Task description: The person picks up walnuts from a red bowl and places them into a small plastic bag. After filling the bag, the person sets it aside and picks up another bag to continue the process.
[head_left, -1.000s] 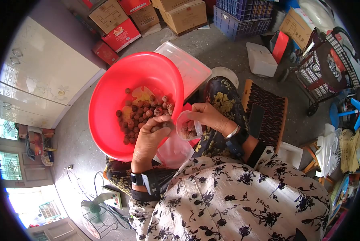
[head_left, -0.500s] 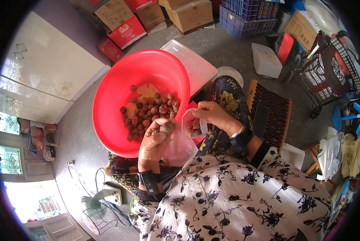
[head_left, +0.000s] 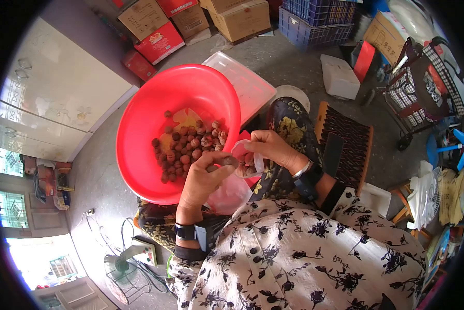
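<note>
Concrete floor, cluttered: cardboard boxes (head_left: pixel 237 18) and a blue crate (head_left: pixel 314 15) at the far edge, white cabinet (head_left: pixel 56 98) to the left. Red basin (head_left: pixel 139 129) rests on the lap, nuts (head_left: pixel 188 147) pooled in its bottom. Left hand (head_left: pixel 203 181) pinches one nut (head_left: pixel 227 161) between thumb and fingertips, just over the basin's near rim. Right hand (head_left: pixel 268 147) grips the mouth of a small clear bag (head_left: pixel 245 160), some nuts already inside. Bag opening lies immediately right of the pinched nut, almost touching; the left hand is the nearer.
</note>
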A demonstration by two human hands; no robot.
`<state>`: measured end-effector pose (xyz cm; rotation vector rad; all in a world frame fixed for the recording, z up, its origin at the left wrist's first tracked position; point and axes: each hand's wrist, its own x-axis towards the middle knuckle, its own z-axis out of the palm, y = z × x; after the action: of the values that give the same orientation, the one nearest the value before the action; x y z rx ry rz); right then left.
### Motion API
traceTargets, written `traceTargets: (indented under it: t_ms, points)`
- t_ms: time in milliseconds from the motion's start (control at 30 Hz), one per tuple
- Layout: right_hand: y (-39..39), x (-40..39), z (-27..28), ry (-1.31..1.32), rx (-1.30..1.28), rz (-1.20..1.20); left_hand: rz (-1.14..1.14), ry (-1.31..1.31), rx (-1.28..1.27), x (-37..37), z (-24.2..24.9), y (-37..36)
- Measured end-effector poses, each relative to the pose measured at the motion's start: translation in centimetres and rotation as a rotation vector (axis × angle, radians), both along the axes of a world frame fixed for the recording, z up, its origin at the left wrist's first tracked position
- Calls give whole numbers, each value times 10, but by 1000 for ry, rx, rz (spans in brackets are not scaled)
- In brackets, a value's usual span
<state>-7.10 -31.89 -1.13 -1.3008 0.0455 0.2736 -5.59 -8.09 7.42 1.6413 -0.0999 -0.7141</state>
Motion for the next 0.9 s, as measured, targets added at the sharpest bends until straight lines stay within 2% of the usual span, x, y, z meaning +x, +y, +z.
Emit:
traceTargets:
  t_ms: [33,100,133,200,233,333,400,433,500,533,600,900]
  points:
    - [0,-1,3,20,20,4,0,0,-1,1,-1,-4]
    - [0,-1,3,40,39,9,-74,-322,141,2,-5,-12]
    - [-1,0,-1,28,36,9,-74,-321,141,3,-6,-15]
    - [-1,0,-3,16,32,8,-120,-572,252,4,-8,-19]
    - [-1,0,-2,12,24,10,-120,-572,251,3,-7,-20]
    - [-2,2,-8,-22,-27,2,-53,-538,315,0,-5,-21]
    - [-2,1,-4,-52,-71,-8,36,-173,87,0,-8,-15]
    - [-1,-2,8,-31,-54,-7,36,-173,87,1,-11,-12]
    - [-1,-3,14,-10,-36,-5,89,-23,-274,2,-18,-3]
    - [-1,-2,12,-25,-50,-3,90,-23,-273,1,-18,1]
    - [-2,-2,11,-40,-62,1,73,176,-684,0,-18,7]
    - [-3,2,-7,-61,12,3,104,228,-812,-10,-5,8]
